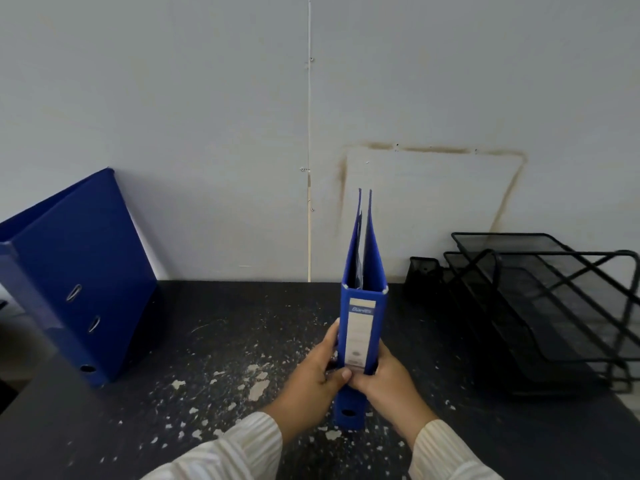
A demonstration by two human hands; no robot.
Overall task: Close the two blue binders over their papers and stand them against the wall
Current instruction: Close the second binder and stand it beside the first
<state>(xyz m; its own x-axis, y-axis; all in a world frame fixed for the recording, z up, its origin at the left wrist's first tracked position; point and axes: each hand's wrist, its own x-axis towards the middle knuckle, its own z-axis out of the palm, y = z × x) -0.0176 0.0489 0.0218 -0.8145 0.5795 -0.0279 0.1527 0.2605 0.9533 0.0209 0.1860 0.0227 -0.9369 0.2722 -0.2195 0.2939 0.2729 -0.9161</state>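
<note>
Desk (pixel 207 323), dark, chipped, wall (pixel 173 98) at back edge. Leaning binder (pixel 79 271) at back-left, tilted vs wall. Mesh trays (pixel 540 306) back-right. Upright binder (pixel 363 306) mid-desk, spine twd camera, covers nearly shut. Left hand (pixel 317 379) + right hand (pixel 391 382) fingers clamped on spine sides.

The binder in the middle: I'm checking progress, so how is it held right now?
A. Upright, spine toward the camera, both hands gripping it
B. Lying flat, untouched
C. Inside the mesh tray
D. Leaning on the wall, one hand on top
A: the middle binder stands upright on the dark table, labelled spine facing the camera, with the left hand and right hand clasping its lower spine.
</note>
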